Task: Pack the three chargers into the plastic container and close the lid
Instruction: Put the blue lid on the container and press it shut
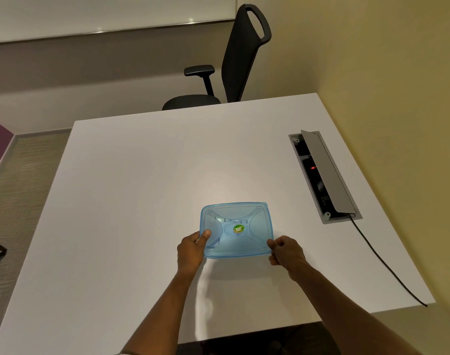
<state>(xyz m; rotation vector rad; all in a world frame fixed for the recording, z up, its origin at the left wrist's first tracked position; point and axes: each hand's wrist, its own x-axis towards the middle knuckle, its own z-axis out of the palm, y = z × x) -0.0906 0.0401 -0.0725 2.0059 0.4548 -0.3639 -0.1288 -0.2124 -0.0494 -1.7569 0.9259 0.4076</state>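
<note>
Hands: the blue plastic container is gripped at its near corners by the left hand and right hand.
Table: white; a black chair is seen beyond, a cable box at right.
Container: near table edge, lid on top, long axis left-right.

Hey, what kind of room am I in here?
Probably an office or meeting room: a large white table with a built-in grey power-socket hatch, a black swivel office chair, and a wall-mounted whiteboard.
</note>
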